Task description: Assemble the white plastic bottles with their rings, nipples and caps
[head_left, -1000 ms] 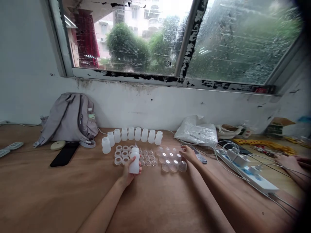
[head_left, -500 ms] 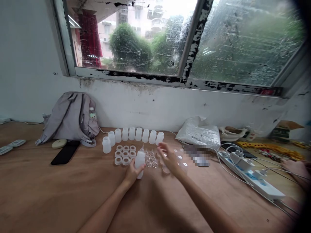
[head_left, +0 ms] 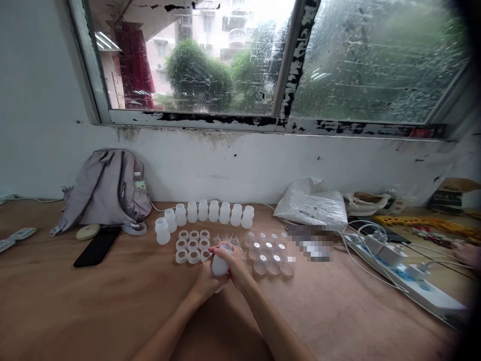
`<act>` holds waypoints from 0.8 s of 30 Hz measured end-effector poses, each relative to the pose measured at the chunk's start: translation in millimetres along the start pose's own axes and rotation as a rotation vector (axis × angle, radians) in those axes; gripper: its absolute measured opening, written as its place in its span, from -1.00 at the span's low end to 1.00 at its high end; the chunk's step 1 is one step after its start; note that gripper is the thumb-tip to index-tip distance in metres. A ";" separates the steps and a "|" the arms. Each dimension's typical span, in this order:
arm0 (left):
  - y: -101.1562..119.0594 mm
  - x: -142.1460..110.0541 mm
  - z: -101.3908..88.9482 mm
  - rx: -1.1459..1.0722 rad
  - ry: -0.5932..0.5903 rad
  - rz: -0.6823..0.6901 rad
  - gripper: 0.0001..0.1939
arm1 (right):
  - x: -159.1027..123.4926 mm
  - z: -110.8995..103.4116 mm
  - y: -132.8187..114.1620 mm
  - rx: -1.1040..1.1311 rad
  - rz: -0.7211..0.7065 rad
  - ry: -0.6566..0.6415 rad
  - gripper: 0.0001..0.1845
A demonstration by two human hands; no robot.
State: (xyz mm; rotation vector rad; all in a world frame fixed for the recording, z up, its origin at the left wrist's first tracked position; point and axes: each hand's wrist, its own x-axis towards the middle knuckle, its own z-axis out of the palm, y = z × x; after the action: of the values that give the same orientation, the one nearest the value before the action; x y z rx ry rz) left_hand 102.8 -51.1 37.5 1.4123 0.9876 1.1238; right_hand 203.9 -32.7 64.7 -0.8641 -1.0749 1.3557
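Wooden table (head_left: 93,311) across foreground. Left hand (head_left: 206,282) wrapped round body of white bottle (head_left: 219,266); right hand (head_left: 236,264) closed over its top. Bottle nearer than white rings (head_left: 193,249), long axis close to upright, top pointing up with slight rightward lean, base downward.

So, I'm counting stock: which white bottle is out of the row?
The bottle between the hands; the other nine bottles stand upright in a curved row.
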 end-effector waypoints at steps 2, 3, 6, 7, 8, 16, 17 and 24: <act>-0.7 -2.3 -1.3 -0.220 -0.183 -0.128 -0.72 | -5.3 -3.6 -9.0 0.085 0.067 -0.156 -0.75; -1.1 -3.9 -2.6 -0.321 -0.260 -0.184 -0.72 | -7.2 -5.0 -12.3 0.114 0.093 -0.228 -0.76; -1.2 -6.9 -9.0 -0.509 -0.374 -0.253 -0.74 | -8.2 -8.3 -14.2 0.170 0.115 -0.320 -0.65; -0.5 -6.9 -12.0 -0.544 -0.380 -0.255 -0.75 | -6.9 -9.1 -12.0 0.189 0.106 -0.304 -0.60; 0.6 -6.4 -15.4 -0.569 -0.380 -0.255 -0.75 | -4.8 -10.1 -8.8 0.209 0.093 -0.268 -0.56; 9.3 -0.8 -38.1 -0.511 -0.412 -0.296 -0.63 | 14.4 -23.5 11.9 0.242 -0.082 0.065 -0.74; 9.2 -0.9 -38.4 -0.482 -0.423 -0.312 -0.64 | 15.1 -25.5 11.8 0.220 -0.092 0.079 -0.75; 5.2 -1.4 -37.3 -0.368 -0.500 -0.375 -0.69 | 13.1 -33.1 7.0 0.112 -0.100 0.069 -0.80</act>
State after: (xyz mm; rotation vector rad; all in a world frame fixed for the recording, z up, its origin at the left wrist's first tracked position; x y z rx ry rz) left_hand 66.1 -44.9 43.6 1.0742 0.6105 0.5918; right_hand 231.8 -15.6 49.1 -0.7594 -0.9671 1.2810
